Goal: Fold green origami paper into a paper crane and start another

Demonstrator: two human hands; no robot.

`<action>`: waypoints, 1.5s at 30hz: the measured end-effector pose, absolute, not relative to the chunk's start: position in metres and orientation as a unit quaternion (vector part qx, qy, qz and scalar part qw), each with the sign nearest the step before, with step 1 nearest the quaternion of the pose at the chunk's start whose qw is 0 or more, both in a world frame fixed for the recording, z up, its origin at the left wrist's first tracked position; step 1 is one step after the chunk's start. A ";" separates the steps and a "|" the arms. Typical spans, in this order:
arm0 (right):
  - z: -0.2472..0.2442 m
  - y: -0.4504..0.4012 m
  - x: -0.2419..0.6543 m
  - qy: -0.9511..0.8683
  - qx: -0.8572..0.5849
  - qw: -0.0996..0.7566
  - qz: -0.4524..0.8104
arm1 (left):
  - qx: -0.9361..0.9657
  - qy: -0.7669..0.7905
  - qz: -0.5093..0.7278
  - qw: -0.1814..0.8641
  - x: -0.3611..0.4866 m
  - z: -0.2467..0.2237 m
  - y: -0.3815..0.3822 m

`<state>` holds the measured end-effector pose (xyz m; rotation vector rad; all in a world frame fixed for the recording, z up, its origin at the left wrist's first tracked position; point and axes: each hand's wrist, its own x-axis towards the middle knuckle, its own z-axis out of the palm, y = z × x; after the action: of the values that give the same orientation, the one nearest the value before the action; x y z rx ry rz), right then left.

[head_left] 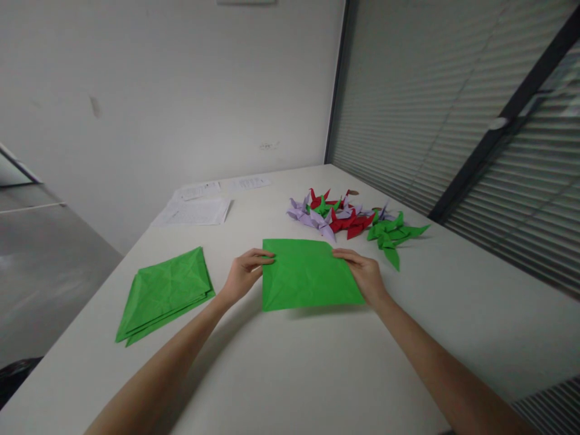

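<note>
Green paper is the main thing here: a creased green sheet sits right in the middle, between the two hands, above the white table. Its near edge looks lifted, since there's a shadow under it. The left hand has the sheet's left edge pinched, fingers close together and lying over the top of the paper; can't really see where the thumb is. The right hand has much the same grip on the other side, near the far right corner, fingers nearly straight and barely parted, with its thumb hidden too.

Over to the left, well apart from the sheet, there's a stack of more green paper, creased as well and not lined up very neatly. Past the right hand there's a bunch of folded paper flowers: purple ones, red ones and green ones, all kinda jumbled together. Some printed pages lie at the far left of the table, near the wall, and blinds run along the right side.
</note>
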<state>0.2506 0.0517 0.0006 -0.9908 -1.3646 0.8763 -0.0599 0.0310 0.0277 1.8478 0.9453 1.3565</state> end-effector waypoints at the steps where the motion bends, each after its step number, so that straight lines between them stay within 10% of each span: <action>1: 0.000 0.052 0.251 -0.584 -0.424 0.581 0.377 | 0.714 0.360 0.512 0.313 -0.060 0.027 0.031; 11: 0.004 0.053 0.249 -0.602 -0.420 0.572 0.366 | 0.728 0.422 0.501 0.201 -0.058 0.035 0.025; 29: 0.003 0.046 0.242 -0.518 -0.432 0.552 0.490 | 0.474 0.492 0.529 0.504 -0.051 0.031 0.027; 45: -0.003 0.053 0.247 -0.524 -0.472 0.541 0.458 | 0.580 0.464 0.516 0.427 -0.055 0.026 0.032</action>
<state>0.2466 0.0527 -0.0032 -1.1219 -1.2455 1.0884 -0.0549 0.0323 0.0260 1.4489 1.1605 1.2894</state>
